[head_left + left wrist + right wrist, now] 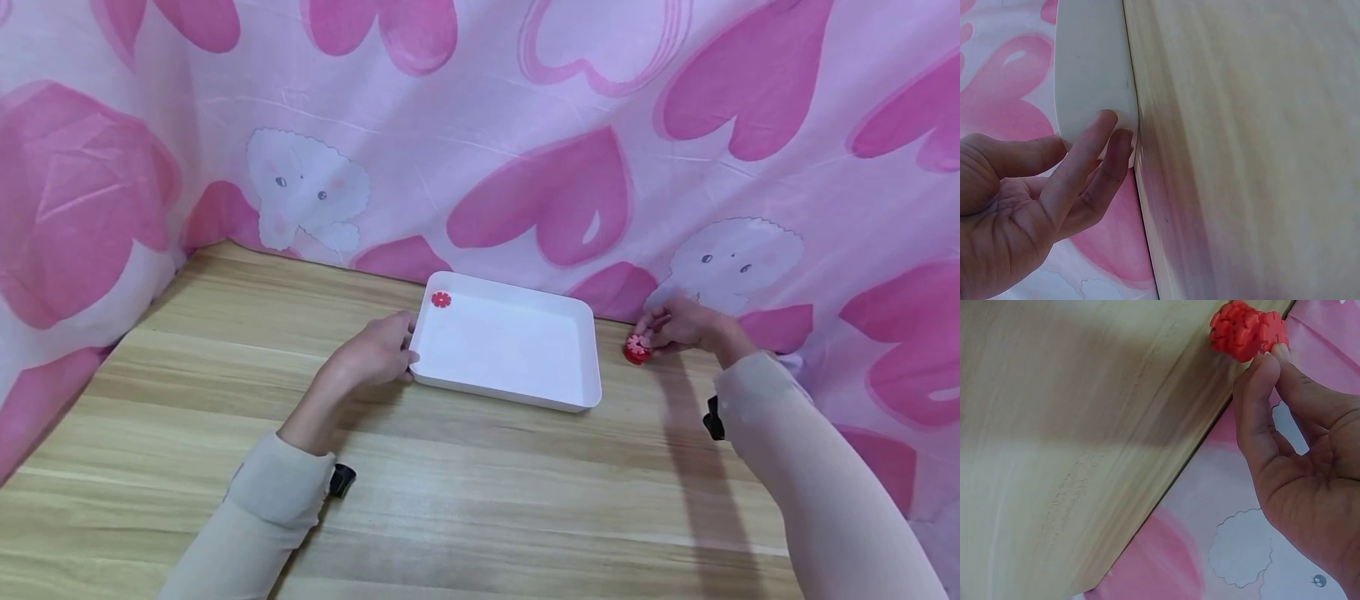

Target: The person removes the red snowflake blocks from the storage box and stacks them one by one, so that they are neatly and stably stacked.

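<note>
A shallow white tray [506, 346] lies on the wooden table. One red notched plastic disc [441, 299] is inside it, by the far left corner. My left hand [381, 348] holds the tray's left end; the left wrist view shows the thumb at the rim and fingertips [1107, 119] against the outer wall. Right of the tray is a small stack of red notched discs [1232, 331]. Between thumb and forefinger my right hand [678, 323] pinches a single red disc [1274, 331], tilted beside the stack. Where this disc meets the stack is hard to tell.
A pink curtain [405, 142] with hearts and cartoon animals hangs along the table's back and sides. The tray's far side is close to it. Bare wood of the table [480, 500] shows in front of the tray. Each sleeve cuff carries a black fitting [342, 481].
</note>
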Demonstrator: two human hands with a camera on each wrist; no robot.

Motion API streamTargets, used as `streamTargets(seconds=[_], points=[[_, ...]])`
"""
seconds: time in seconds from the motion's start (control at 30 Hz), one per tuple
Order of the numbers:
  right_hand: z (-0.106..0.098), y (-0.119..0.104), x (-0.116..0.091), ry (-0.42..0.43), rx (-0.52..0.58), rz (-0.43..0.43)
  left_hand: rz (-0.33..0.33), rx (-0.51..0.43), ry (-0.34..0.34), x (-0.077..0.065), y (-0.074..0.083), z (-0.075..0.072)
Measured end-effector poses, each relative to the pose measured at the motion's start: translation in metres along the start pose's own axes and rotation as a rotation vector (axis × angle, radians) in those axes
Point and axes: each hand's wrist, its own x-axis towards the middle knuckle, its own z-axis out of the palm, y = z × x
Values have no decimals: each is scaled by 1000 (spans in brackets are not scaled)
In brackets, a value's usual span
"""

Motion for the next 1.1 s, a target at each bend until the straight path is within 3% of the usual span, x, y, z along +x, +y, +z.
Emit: streamTargets(seconds=[0.5, 0.67, 1.1], points=[[3, 6, -2, 48, -29, 40, -1, 14, 1, 1, 0, 1], [2, 5, -3, 61, -21, 0, 0, 19, 1, 1, 0, 0], [6, -27, -3, 19, -15, -81, 5, 9, 4, 0, 1, 0]])
